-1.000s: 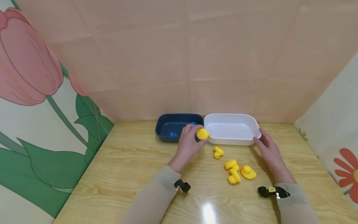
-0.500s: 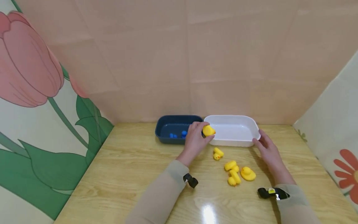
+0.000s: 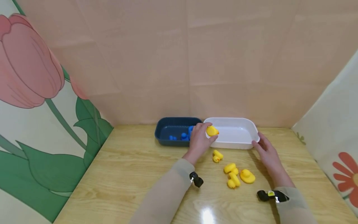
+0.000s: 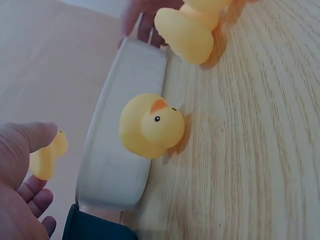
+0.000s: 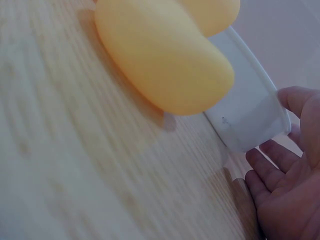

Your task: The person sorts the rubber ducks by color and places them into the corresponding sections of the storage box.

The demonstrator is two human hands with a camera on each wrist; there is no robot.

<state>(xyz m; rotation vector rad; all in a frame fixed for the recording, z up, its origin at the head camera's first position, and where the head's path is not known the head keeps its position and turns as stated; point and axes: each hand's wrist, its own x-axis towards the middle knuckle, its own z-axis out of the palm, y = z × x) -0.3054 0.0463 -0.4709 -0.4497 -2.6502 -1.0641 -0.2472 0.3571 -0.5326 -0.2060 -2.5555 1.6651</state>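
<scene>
The left hand [image 3: 199, 140] pinches a yellow duck [image 3: 212, 131] between thumb [image 4: 42, 135] and fingers [image 4: 34, 187], above the left end of the white tray [image 3: 235, 133], whose right end the right hand [image 3: 269, 157] grips; four loose ducks [image 3: 247, 176] lie nearer on the table [image 3: 126, 174], the dark blue tray [image 3: 173, 126] just left

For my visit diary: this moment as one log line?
left fingers: pinch yellow toy duck | right fingers: grip white rectangular tray | wood-grain table: four more yellow ducks

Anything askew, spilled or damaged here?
Slightly askew: three yellow rubber ducks on the wooden table lie tipped over, whereas the fourth duck there sits upright. I see no spill or damage.
</scene>
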